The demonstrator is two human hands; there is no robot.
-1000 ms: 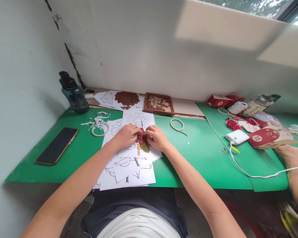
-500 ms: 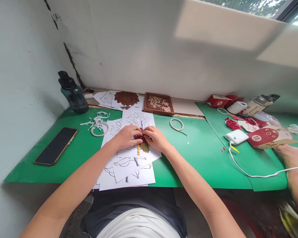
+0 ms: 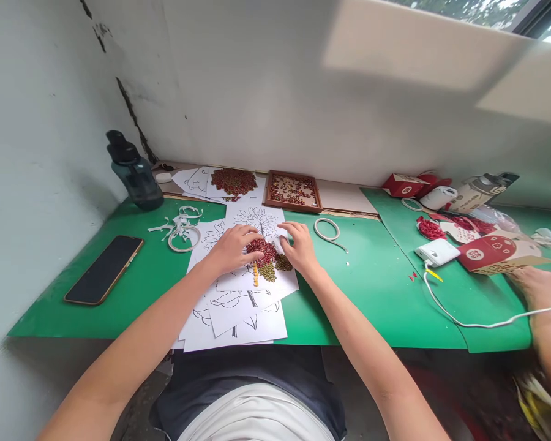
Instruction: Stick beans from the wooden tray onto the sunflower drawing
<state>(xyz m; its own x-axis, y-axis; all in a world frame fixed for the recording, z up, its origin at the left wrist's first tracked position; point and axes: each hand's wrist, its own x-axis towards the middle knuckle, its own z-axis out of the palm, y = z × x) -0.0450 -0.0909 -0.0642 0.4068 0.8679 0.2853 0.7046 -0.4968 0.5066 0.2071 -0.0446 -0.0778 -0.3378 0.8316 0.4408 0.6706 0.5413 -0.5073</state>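
Observation:
Under my hands lies a sheet of paper (image 3: 239, 283) with a line-drawn flower (image 3: 256, 218). A cluster of red beans (image 3: 263, 250) covers its middle. Below them are green beans (image 3: 267, 272), with a darker green patch (image 3: 283, 263) to the right and a short column of yellow kernels (image 3: 256, 274). My left hand (image 3: 236, 248) is at the left edge of the red beans, fingers apart and curved over them. My right hand (image 3: 299, 246) hovers by their right side, thumb and fingers spread, with nothing visible in it.
A wooden tray (image 3: 319, 197) of loose beans stands at the back, beside a sheet heaped with beans (image 3: 234, 182). A phone (image 3: 104, 270), bottle (image 3: 136, 174) and tape rolls (image 3: 327, 230) lie around. At right are a white charger (image 3: 437, 252), red boxes (image 3: 491, 252) and another person's arm (image 3: 548, 312).
My right hand has moved right, away from my left, and its fingers have opened. The red beans and the darker green patch between and beside the hands now show.

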